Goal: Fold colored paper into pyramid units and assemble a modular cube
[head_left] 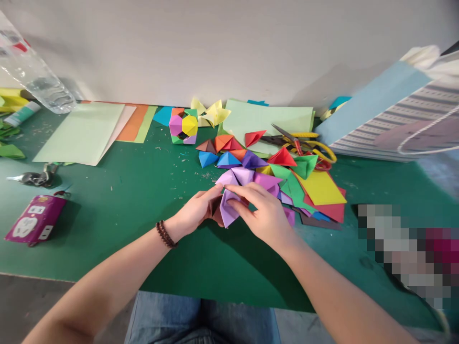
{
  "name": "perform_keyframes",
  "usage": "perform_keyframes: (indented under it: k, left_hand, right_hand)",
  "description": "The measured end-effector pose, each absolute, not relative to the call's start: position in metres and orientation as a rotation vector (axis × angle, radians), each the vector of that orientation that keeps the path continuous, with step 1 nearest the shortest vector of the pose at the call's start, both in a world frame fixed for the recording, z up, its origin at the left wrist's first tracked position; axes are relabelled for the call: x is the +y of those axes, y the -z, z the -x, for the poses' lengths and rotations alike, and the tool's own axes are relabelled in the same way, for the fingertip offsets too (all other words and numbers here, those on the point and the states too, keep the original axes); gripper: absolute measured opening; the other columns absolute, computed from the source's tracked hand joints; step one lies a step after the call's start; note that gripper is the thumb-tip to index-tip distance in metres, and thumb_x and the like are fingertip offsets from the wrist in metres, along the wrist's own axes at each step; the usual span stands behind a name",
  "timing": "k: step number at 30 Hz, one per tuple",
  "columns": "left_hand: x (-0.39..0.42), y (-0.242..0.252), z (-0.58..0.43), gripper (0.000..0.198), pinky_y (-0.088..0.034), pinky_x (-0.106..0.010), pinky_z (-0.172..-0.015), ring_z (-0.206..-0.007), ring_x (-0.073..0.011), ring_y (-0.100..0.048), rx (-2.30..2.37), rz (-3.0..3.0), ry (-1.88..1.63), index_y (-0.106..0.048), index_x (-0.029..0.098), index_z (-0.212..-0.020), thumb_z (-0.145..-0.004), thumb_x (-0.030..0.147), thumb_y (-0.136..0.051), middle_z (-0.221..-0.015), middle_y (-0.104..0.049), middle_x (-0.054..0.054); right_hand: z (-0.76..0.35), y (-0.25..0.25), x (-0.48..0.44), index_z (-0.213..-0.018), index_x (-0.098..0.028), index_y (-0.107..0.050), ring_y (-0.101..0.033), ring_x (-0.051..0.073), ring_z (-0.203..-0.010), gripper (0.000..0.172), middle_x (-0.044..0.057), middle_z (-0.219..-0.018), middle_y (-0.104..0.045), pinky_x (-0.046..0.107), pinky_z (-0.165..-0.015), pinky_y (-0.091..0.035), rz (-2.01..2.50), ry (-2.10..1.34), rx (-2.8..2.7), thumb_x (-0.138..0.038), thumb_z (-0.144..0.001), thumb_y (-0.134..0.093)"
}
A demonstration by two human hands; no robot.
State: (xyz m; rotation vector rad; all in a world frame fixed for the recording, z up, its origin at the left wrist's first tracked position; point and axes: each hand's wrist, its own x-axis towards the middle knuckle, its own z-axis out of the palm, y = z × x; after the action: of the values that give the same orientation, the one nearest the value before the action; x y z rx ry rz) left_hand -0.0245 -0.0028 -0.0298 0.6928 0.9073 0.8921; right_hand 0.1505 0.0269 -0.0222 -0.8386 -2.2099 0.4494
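Observation:
Both hands meet at a folded paper model (230,210) with purple and brown faces, held just above the green table. My left hand (195,210), with a brown beaded bracelet on its wrist, grips the model's left side, its thumb at the top edge. Pinched in my right hand (261,210) is a purple flap on the right side of the model. Just beyond the fingers are light purple folded pieces (242,176). A pile of folded units, among them blue (207,159), red (283,156) and green (292,188) ones, spreads behind and right.
A finished multicoloured paper ball (183,126) stands by the wall. Scissors (294,141) lie behind the pile, yellow paper (322,188) beside it. Pale green sheets (81,134), a water bottle (43,71) and a purple box (38,219) are left; a striped paper bag (394,110) stands right.

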Motion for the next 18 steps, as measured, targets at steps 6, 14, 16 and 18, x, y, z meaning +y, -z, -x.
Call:
perform_keyframes:
  k: [6,14,16,18]
  left_hand:
    - [-0.002,0.037,0.019,0.076,-0.043,-0.024,-0.052,-0.057,-0.0124,-0.053,0.908,-0.750,-0.943,-0.066,0.014,-0.076,-0.080,0.082,-0.035,-0.063,-0.058,-0.004]
    - [-0.008,0.046,0.017,0.070,-0.048,-0.024,-0.058,-0.064,-0.0115,-0.055,0.887,-0.925,-1.070,-0.063,0.016,-0.120,-0.078,0.072,-0.057,-0.077,-0.060,-0.002]
    - [-0.010,0.043,0.017,0.075,-0.048,-0.024,-0.059,-0.068,-0.0122,-0.057,0.927,-0.947,-1.079,-0.056,0.018,-0.133,-0.079,0.070,-0.059,-0.089,-0.063,-0.004]
    - [-0.011,0.040,0.017,0.080,-0.048,-0.023,-0.058,-0.071,-0.0123,-0.057,0.939,-0.946,-1.072,-0.045,0.022,-0.144,-0.080,0.069,-0.057,-0.105,-0.064,-0.008]
  right_hand:
    - [-0.145,0.027,0.023,-0.102,-0.019,-0.068,-0.062,0.018,-0.070,0.015,0.003,-0.080,-0.063,0.030,-0.062,-0.052,1.021,-0.587,-2.171,-0.025,-0.090,-0.061]
    - [-0.142,0.025,0.023,-0.112,-0.021,-0.064,-0.055,0.013,-0.057,0.031,-0.004,-0.066,-0.054,0.026,-0.054,-0.045,1.267,-1.070,-1.890,-0.040,-0.088,-0.061]
    - [-0.141,0.024,0.022,-0.115,-0.023,-0.063,-0.050,0.012,-0.053,0.033,-0.006,-0.062,-0.048,0.025,-0.050,-0.042,1.257,-1.136,-1.851,-0.041,-0.087,-0.062]
    - [-0.139,0.023,0.020,-0.116,-0.023,-0.061,-0.048,0.012,-0.051,0.034,-0.007,-0.060,-0.047,0.024,-0.049,-0.040,1.239,-1.170,-1.861,-0.040,-0.087,-0.061]
